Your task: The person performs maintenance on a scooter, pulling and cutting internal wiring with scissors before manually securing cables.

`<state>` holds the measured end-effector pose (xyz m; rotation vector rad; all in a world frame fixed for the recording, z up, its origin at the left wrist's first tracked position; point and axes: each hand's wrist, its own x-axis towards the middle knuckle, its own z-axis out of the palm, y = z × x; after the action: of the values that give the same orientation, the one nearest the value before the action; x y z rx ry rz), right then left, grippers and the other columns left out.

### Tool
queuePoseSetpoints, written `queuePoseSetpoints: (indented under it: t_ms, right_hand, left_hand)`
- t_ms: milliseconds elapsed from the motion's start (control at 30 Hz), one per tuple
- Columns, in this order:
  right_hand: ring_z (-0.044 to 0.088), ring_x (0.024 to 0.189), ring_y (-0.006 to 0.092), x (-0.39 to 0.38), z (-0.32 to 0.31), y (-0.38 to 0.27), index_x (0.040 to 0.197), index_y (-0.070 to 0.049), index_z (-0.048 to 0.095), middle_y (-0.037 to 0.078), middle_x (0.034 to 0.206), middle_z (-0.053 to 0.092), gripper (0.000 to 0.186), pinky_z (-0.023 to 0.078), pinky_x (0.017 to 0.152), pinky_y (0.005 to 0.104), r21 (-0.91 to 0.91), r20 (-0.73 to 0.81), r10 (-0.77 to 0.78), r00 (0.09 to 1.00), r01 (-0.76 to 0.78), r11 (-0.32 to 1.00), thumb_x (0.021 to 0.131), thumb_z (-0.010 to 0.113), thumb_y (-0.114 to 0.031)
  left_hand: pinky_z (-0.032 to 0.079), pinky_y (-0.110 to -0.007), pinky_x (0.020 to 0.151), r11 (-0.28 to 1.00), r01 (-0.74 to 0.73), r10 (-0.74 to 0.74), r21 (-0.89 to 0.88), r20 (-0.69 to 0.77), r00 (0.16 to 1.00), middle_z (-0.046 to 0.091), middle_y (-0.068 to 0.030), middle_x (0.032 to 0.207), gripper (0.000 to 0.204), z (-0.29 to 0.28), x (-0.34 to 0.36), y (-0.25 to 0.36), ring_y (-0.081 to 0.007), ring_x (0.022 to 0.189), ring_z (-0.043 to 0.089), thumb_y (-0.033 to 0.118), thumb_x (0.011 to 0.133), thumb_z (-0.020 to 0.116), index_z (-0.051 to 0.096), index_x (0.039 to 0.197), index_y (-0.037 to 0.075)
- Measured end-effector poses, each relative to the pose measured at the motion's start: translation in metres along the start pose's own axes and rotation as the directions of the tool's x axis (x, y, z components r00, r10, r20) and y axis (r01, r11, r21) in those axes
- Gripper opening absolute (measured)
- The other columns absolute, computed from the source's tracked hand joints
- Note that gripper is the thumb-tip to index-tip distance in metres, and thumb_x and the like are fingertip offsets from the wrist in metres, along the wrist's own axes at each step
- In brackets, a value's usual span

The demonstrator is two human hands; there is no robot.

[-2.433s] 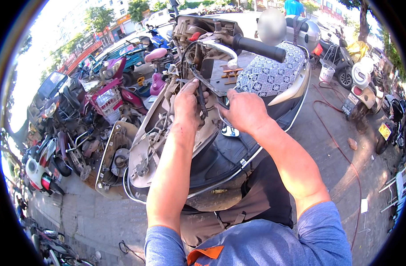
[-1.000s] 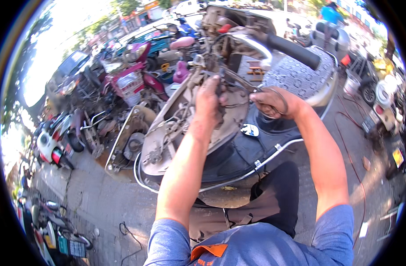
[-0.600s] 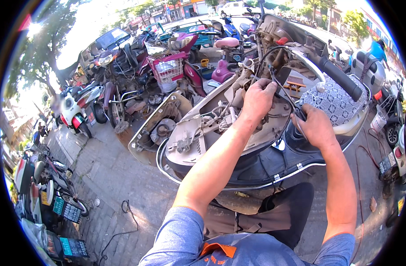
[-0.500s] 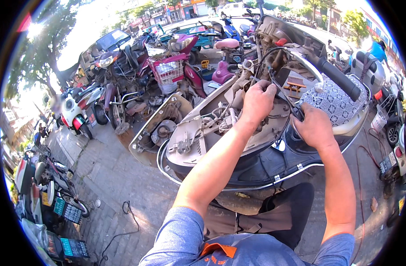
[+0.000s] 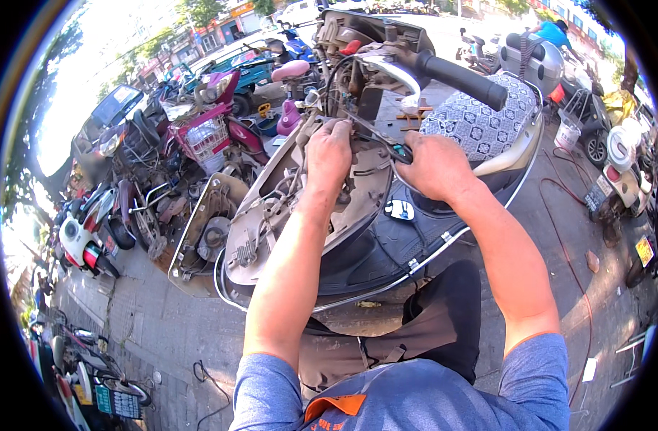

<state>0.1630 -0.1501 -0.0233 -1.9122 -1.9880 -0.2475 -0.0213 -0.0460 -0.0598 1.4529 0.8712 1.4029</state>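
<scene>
My left hand is closed on dark wiring beside the steering column of a partly stripped scooter, with exposed inner panel. My right hand is closed around a small dark tool with a teal part, just right of a thin strip that runs up toward my left hand. Above them are the black handlebar grip, a curved chrome bar and a red switch. Behind my right hand lies the seat with a grey patterned cover. The footboard is below.
Scooters and parts crowd the left, including a pink one with a basket. A detached panel leans beside the scooter. At right are a bucket, red hose and parked scooters. A person in blue is behind.
The camera view swung left about half a second ago and has turned back right. My right hand has shifted closer to my left, and the teal part of its tool now shows.
</scene>
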Motion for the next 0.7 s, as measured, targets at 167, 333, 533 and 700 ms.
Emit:
queuePoseSetpoints:
  t_ms: [167, 333, 533, 700]
  right_hand:
    - [0.073, 0.1, 0.0444, 0.0, 0.004, 0.011, 0.105, 0.0, 0.07, 0.026, 0.1, 0.075, 0.041, 0.056, 0.089, 0.0537, 0.068, 0.008, -0.023, 1.0, 0.022, 0.997, 0.092, 0.074, -0.038]
    - [0.073, 0.097, 0.0452, 0.012, 0.017, 0.036, 0.107, 0.004, 0.071, 0.028, 0.095, 0.074, 0.046, 0.056, 0.089, 0.0507, 0.324, 0.053, -0.124, 0.991, 0.1, 0.941, 0.09, 0.071, -0.039]
    - [0.047, 0.057, 0.0084, 0.014, 0.007, 0.037, 0.098, -0.003, 0.067, 0.003, 0.071, 0.054, 0.029, 0.039, 0.053, 0.032, 0.684, 0.417, -0.095, 0.904, -0.243, 0.688, 0.1, 0.067, -0.031]
    - [0.068, 0.105, 0.0496, -0.011, -0.011, 0.032, 0.105, 0.007, 0.067, 0.033, 0.102, 0.07, 0.047, 0.053, 0.092, 0.054, 0.311, 0.22, -0.09, 0.971, 0.018, 0.95, 0.096, 0.069, -0.039]
  left_hand:
    - [0.044, -0.029, 0.051, 1.0, 0.025, -0.025, -0.001, 0.006, 1.0, 0.061, -0.0037, 0.068, 0.03, 0.005, 0.001, 0.0, -0.0132, 0.053, 0.053, 0.021, 0.105, 0.054, 0.073, 0.099, 0.0]
    - [0.041, -0.028, 0.05, 0.995, 0.078, -0.076, -0.065, 0.032, 0.997, 0.058, -0.0021, 0.067, 0.027, 0.006, 0.001, 0.001, -0.0119, 0.052, 0.051, 0.021, 0.105, 0.054, 0.072, 0.1, 0.001]
    - [0.039, -0.027, 0.05, 0.996, -0.037, 0.038, -0.084, 0.014, 0.999, 0.057, -0.0002, 0.067, 0.027, 0.005, -0.002, -0.009, -0.0099, 0.052, 0.049, 0.02, 0.107, 0.054, 0.071, 0.099, 0.002]
    - [0.052, -0.039, 0.08, 0.968, -0.192, 0.197, 0.162, -0.014, 0.98, 0.07, -0.0171, 0.087, 0.03, 0.016, -0.003, -0.017, -0.0233, 0.083, 0.064, 0.024, 0.106, 0.059, 0.068, 0.105, -0.005]
